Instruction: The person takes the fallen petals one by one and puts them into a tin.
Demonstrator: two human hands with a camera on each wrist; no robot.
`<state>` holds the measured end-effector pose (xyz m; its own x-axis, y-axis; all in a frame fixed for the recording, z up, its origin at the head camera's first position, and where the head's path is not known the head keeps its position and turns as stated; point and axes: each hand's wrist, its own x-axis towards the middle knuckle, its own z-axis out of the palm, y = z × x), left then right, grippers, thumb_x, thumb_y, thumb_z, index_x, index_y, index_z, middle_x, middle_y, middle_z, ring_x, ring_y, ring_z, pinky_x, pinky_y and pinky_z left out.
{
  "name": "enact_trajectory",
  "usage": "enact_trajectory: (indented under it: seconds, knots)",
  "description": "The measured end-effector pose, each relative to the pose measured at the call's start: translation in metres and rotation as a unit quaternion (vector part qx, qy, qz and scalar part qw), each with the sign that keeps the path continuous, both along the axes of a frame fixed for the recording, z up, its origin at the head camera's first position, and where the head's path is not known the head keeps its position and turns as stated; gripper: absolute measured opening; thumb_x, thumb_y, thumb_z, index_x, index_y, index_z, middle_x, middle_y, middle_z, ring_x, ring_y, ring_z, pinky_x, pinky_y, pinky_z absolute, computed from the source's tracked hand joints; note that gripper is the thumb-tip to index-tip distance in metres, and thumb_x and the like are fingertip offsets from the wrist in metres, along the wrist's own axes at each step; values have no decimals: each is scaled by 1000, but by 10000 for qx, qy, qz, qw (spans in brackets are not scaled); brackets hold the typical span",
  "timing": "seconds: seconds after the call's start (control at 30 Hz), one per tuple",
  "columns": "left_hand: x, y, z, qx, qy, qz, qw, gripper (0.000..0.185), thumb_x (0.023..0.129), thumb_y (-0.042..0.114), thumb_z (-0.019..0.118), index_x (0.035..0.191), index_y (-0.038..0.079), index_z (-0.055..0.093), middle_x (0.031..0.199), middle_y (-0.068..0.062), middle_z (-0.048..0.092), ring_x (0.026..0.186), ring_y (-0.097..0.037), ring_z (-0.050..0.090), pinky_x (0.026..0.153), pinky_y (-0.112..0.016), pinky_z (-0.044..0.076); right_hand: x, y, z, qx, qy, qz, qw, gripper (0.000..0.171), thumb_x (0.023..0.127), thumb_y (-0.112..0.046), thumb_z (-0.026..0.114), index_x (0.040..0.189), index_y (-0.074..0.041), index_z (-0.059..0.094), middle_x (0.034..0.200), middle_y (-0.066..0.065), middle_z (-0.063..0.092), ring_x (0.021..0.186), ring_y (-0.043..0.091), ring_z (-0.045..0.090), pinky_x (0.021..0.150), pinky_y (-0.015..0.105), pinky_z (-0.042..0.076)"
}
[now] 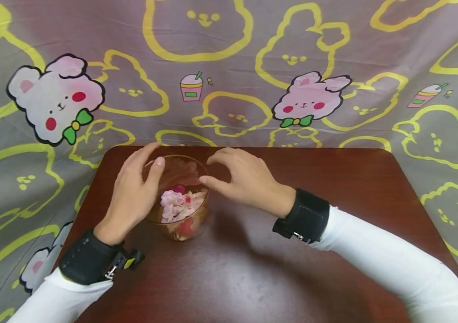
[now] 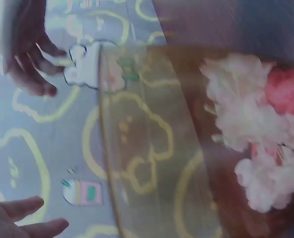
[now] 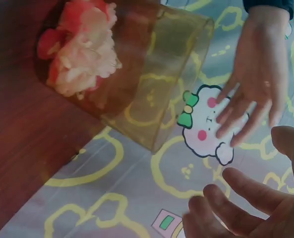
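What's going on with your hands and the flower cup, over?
Left hand open, beside clear plastic cup of pink and red flowers. Right hand open, fingers by the rim. Cup upright on dark red table. Nothing in the way.

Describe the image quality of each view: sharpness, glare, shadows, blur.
Head view: sharp and evenly lit; soft shadows of both arms and a dull sheen on the table. Left wrist view: hazy and washed out; the clear cup is soft and the flowers blurred. Right wrist view: clearer on the cup, but the right hand close to the lens is out of focus.
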<state>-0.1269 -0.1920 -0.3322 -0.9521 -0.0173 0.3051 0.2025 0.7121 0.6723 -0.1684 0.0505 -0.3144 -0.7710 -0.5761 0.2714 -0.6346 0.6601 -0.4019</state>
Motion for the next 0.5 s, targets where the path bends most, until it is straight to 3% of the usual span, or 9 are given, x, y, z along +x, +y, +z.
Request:
enact_trajectory:
  seconds: [0.13, 0.27, 0.5]
  knots:
    - [11, 14, 1, -343, 298, -395, 9982, 50, 105, 35, 50, 150, 12, 48, 155, -18, 47, 148, -40, 36, 117, -63, 27, 5, 14, -12, -21, 38, 210, 9998, 50, 92, -49, 70, 127, -13, 69, 131, 5, 66, 123, 23, 57, 104, 41, 48]
    - [24, 27, -2, -721, 491, -800, 9930, 52, 102, 34, 54, 150, 14, 48, 156, -16, 47, 148, -37, 37, 118, -61, 28, 15, 27, -24, 24, -26, 270, 9996, 61, 89, -51, 72, 136, -14, 63, 142, 8, 59, 132, 26, 51, 111, 47, 43]
    - [49, 52, -16, -1528, 524, -1490, 9756, 58, 100, 39, 57, 154, 20, 43, 160, -8, 43, 151, -33, 35, 117, -59, 31, 36, 44, -46, 241, 52, 289, 9993, 75, 89, -57, 70, 150, -17, 49, 157, 8, 43, 145, 29, 40, 116, 57, 34]
